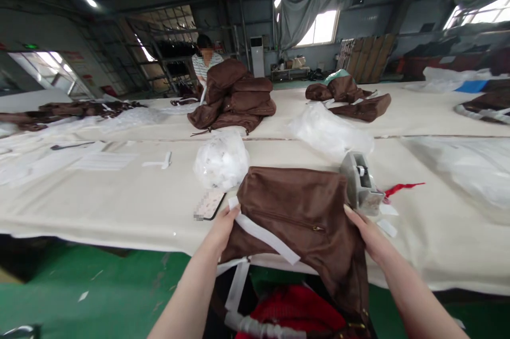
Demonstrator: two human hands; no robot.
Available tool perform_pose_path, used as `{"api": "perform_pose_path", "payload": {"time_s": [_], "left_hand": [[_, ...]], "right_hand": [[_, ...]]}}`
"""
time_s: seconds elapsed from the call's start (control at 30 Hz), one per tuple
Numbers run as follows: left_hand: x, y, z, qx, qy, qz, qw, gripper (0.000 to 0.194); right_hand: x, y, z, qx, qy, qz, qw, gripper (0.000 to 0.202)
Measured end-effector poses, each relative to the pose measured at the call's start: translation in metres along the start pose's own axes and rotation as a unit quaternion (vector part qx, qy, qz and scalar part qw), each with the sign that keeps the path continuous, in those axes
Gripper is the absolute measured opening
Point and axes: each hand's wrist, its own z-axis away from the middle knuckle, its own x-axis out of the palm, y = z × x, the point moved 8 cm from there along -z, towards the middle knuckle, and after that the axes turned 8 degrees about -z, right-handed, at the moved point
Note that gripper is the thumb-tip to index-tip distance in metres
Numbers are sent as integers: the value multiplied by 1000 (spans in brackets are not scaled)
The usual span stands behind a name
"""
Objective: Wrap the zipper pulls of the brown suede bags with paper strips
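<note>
A brown bag (295, 193) with a zipper lies over the front edge of the table, its lower part hanging down toward me. My left hand (227, 221) grips its left side, fingers closed at the edge beside a white strip (266, 235) that runs across the bag. My right hand (360, 222) is closed on the bag's right side, the thumb on top and the other fingers hidden. A wrapped strap (263, 325) and another white strip (238, 286) hang below.
A grey tape dispenser (360, 182) stands right of the bag. A phone (210, 205) and a clear bag of white stuffing (222, 161) lie left. Brown bags (239, 97) are piled behind, with a person (205, 60) beyond. Plastic wrap (330, 129) lies mid-table.
</note>
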Motion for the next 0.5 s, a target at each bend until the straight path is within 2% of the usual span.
{"api": "perform_pose_path", "payload": {"time_s": [0.1,0.17,0.27,0.37,0.43,0.5], "left_hand": [[5,-4,4,-45,-59,83,994,28],[6,-2,9,-62,-84,100,990,27],[-1,-3,17,-88,-102,107,985,25],[-14,-15,13,-123,-125,81,981,23],[-34,-14,-3,-90,-56,-2,994,25],[-50,0,-22,-10,34,-138,990,30]], "right_hand": [[19,-2,8,58,-26,14,998,62],[35,-9,11,58,-48,10,997,68],[59,-17,16,88,-126,-75,985,61],[74,-27,28,157,-215,-168,949,48],[78,-43,37,164,-247,-199,934,43],[82,-68,47,140,-270,-204,930,41]]}}
